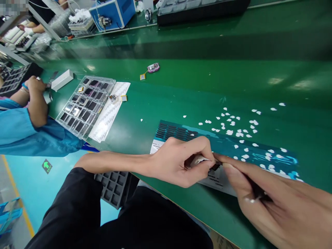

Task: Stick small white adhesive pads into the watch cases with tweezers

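Note:
My left hand (181,160) is closed in a pinch, with a small dark piece (215,166) at its fingertips. A whitish scrap (199,159) shows inside the curl of its fingers. From the right, my right hand (280,197) meets it, thumb and forefinger closed on the same dark piece, whose exact kind is too small to tell. Under both hands lies a sheet with rows of black die-cut stickers (172,132) and a white printed edge. Teal film (228,140) stretches to the right, strewn with small white tabs (229,132) that also lie on the bench.
On the green bench (181,93), a clear compartment tray (86,103) of small devices stands left, beside a white label sheet (109,117). An opened device (153,67) lies farther back. A co-worker's blue sleeve (33,133) is at far left; a blue box (114,14) stands behind.

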A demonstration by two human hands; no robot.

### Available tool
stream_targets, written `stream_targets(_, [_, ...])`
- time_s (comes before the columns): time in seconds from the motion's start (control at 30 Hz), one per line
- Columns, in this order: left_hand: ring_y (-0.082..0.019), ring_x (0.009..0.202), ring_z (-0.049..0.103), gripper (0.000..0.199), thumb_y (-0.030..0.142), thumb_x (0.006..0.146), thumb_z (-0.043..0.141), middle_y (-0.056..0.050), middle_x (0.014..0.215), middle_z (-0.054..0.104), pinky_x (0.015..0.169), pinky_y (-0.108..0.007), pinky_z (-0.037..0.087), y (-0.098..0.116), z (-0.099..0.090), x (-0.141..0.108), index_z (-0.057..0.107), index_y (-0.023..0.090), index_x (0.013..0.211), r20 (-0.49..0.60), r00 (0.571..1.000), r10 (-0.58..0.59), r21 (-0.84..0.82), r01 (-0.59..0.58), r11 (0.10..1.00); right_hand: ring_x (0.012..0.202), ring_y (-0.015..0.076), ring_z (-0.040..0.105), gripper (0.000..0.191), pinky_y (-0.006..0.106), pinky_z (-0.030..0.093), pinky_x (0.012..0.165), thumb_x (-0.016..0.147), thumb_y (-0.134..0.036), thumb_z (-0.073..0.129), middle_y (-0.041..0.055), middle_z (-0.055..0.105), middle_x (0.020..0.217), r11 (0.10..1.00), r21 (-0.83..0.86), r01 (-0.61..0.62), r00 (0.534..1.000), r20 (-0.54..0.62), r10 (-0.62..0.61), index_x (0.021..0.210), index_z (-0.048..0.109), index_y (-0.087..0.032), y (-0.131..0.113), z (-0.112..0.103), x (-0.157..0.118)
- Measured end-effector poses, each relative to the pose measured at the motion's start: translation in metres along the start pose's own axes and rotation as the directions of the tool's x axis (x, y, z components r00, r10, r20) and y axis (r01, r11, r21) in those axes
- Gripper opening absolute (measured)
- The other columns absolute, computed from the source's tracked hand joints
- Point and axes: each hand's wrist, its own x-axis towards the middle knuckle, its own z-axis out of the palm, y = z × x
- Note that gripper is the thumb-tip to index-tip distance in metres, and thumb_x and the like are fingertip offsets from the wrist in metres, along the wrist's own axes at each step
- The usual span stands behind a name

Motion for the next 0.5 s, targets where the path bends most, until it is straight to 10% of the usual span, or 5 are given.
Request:
stream_targets(0.17, [-0.001, 0.045, 0.046, 0.003, 0.018, 0.094, 0.053, 0.011, 0.059, 0.049, 0.045, -0.013, 0.034, -0.002, 0.002, -0.002, 0.053, 0.019, 0.091, 0.038, 0.998, 0.048, 0.000, -0.048, 0.999, 0.040, 0.0096, 0.055, 0.016, 0.028, 0.039, 0.038, 0.100, -0.045, 0.060, -0.0104, 0.072, 0.067, 0.955, 0.129, -0.266, 0.964, 0.047, 0.262, 0.093, 0.073, -0.036, -0.006, -0.001, 0.012])
stream_targets(0.5, [-0.008, 0.061, 0.063, 0.020, 0.033, 0.100, 0.061, 0.000, 0.073, 0.071, 0.058, -0.018, 0.048, 0.005, -0.007, 0.003, 0.061, 0.014, 0.106, 0.186, 0.967, -0.174, -0.107, 0.196, 0.975, 0.046, 0.0097, 0.059, 0.012, 0.026, 0.044, 0.046, 0.099, -0.041, 0.061, -0.0103, 0.073, 0.068, 0.976, 0.026, -0.216, 0.976, 0.012, 0.216, 0.094, 0.071, -0.037, -0.004, -0.008, 0.010])
